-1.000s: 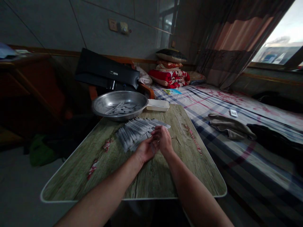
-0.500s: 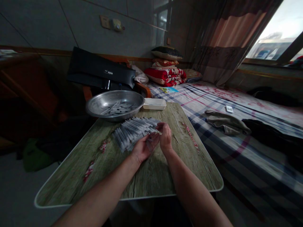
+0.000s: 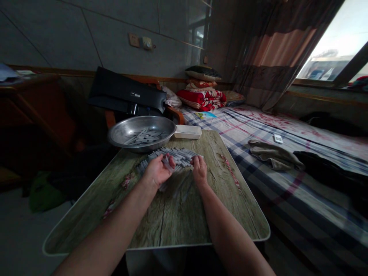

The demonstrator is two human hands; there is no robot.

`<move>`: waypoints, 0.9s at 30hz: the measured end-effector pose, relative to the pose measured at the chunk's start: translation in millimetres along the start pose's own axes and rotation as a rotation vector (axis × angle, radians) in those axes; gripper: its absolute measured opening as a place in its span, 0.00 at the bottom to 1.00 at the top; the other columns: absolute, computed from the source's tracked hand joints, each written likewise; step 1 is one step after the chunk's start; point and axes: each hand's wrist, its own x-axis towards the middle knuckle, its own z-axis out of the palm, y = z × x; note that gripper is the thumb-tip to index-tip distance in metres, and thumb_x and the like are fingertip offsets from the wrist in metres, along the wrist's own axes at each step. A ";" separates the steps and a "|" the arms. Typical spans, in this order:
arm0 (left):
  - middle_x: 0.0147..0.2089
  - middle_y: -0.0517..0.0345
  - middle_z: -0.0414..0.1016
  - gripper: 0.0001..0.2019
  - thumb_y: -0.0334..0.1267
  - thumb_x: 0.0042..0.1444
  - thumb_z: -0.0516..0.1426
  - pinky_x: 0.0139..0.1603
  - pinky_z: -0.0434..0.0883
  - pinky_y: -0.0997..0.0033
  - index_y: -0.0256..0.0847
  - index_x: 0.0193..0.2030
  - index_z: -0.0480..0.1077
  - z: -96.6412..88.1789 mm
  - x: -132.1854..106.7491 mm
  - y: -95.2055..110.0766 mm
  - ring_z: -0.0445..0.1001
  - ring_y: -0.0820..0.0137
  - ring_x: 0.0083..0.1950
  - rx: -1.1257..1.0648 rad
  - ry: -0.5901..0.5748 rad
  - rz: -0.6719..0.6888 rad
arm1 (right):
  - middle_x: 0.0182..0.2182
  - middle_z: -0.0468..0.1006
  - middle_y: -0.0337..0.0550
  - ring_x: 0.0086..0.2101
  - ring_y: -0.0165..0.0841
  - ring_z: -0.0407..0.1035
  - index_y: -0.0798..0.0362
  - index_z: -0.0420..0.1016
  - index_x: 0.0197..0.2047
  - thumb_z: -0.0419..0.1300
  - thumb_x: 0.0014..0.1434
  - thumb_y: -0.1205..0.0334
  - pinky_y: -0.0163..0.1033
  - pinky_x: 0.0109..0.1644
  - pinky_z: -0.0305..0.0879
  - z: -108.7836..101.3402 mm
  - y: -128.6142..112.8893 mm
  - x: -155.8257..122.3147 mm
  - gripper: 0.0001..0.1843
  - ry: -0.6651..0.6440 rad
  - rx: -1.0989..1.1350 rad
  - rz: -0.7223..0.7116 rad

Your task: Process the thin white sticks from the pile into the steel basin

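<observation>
A heap of slim grey-white pen-like sticks with dark tips (image 3: 182, 155) lies across the table behind my hands. My left hand (image 3: 158, 170), palm turned up, has its fingers curled round a translucent whitish piece (image 3: 169, 164); its exact kind is too blurred to tell. At the right end of the heap, my right hand (image 3: 199, 169) is closed with the fingertips pinched together. Whatever sits between those fingertips is too small to make out. Below and between the hands, faint blurred translucent strips show over the tabletop.
A steel basin (image 3: 115, 134) holding more sticks stands at the table's back left. Beside it is a white plastic tray (image 3: 188, 132). The wood-patterned table (image 3: 184, 226) adjoins a bed (image 3: 244, 153) with clothes on it. A dark monitor-like panel (image 3: 126, 92) leans behind the basin.
My hands, close together before, have moved apart. The left one went left over the heap with the translucent piece; the right one closed its fingertips near the heap's right end.
</observation>
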 end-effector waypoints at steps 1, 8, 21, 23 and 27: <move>0.32 0.55 0.70 0.12 0.33 0.69 0.48 0.26 0.74 0.75 0.38 0.35 0.68 8.7 3.0 11.2 0.72 0.73 0.27 -0.014 0.003 0.053 | 0.25 0.73 0.38 0.30 0.35 0.67 0.47 0.71 0.29 0.53 0.63 0.53 0.36 0.39 0.61 -0.3 0.4 0.6 0.14 0.011 0.006 0.000; 0.40 0.50 0.71 0.18 0.48 0.71 0.46 0.41 0.76 0.58 0.36 0.45 0.68 77.1 31.4 107.0 0.76 0.60 0.45 0.170 0.049 0.389 | 0.25 0.73 0.38 0.32 0.36 0.67 0.47 0.70 0.27 0.51 0.63 0.55 0.36 0.41 0.60 2.7 0.1 -0.2 0.14 -0.028 -0.037 0.068; 0.41 0.60 0.70 0.21 0.24 0.41 0.66 0.37 0.68 0.75 0.42 0.43 0.70 0.6 30.8 4.6 0.69 0.74 0.34 0.662 -0.042 0.916 | 0.23 0.71 0.37 0.28 0.33 0.66 0.48 0.70 0.28 0.49 0.66 0.53 0.36 0.38 0.60 5.4 9.2 0.6 0.17 0.029 0.019 0.084; 0.40 0.60 0.71 0.20 0.25 0.43 0.65 0.37 0.68 0.73 0.41 0.44 0.70 -11.8 20.9 -22.5 0.69 0.74 0.32 0.931 -0.118 0.855 | 0.22 0.71 0.37 0.27 0.33 0.66 0.48 0.70 0.28 0.47 0.66 0.50 0.37 0.37 0.61 5.4 10.5 1.4 0.20 0.056 0.029 0.096; 0.42 0.55 0.73 0.11 0.27 0.50 0.60 0.45 0.72 0.66 0.40 0.40 0.71 -26.6 0.7 -59.2 0.74 0.66 0.40 1.648 -0.368 0.789 | 0.21 0.70 0.38 0.26 0.34 0.66 0.50 0.71 0.29 0.42 0.67 0.46 0.39 0.36 0.62 3.6 11.5 4.4 0.25 0.116 0.003 0.111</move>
